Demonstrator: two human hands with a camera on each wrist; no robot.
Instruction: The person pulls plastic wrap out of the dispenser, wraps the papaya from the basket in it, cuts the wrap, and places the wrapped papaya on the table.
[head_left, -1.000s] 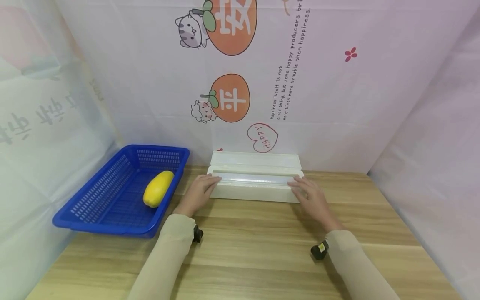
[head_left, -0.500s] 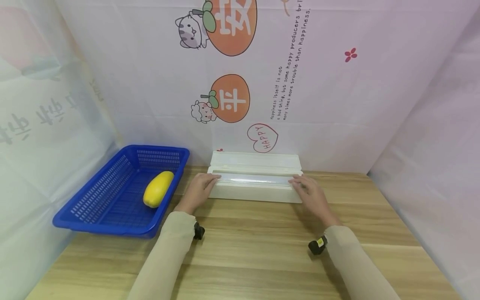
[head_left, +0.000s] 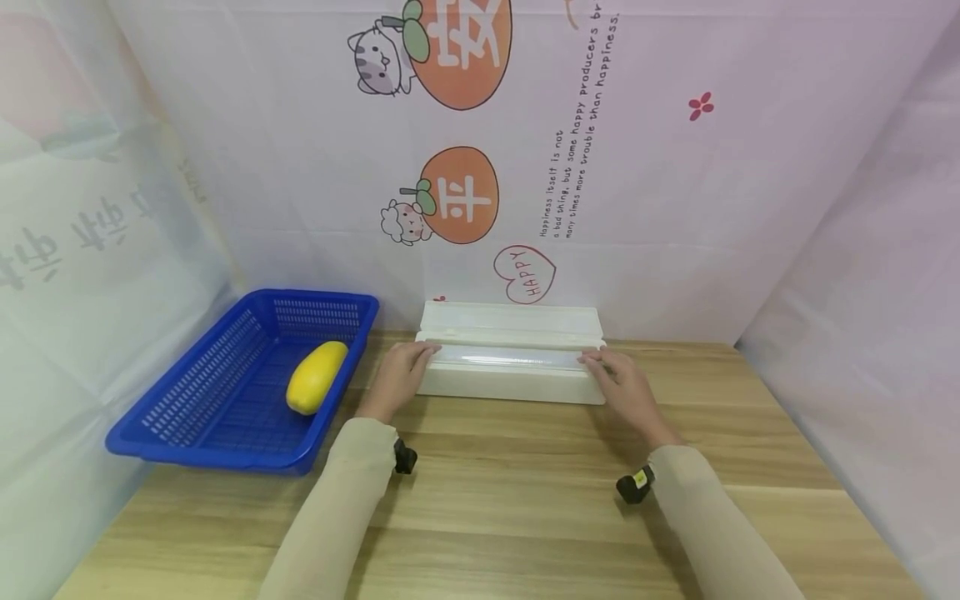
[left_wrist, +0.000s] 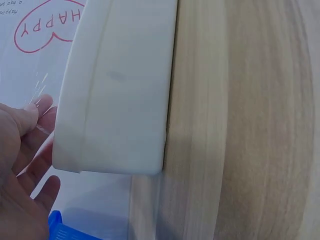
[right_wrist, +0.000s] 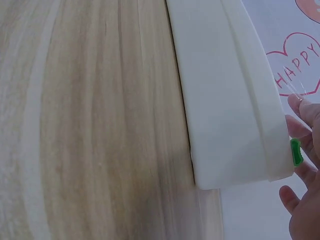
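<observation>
Two-point hold: left hand (head_left: 395,382) pinches clear film (head_left: 510,357) at left end of white box (head_left: 510,387), right hand (head_left: 626,392) pinches it at right.

Light-brown wood-grain surface (head_left: 510,517), grain running left to right. Directly on it: blue rectangular plastic basket (head_left: 202,457) with slotted walls, left; long white rectangular open box (head_left: 510,386), far middle.
</observation>
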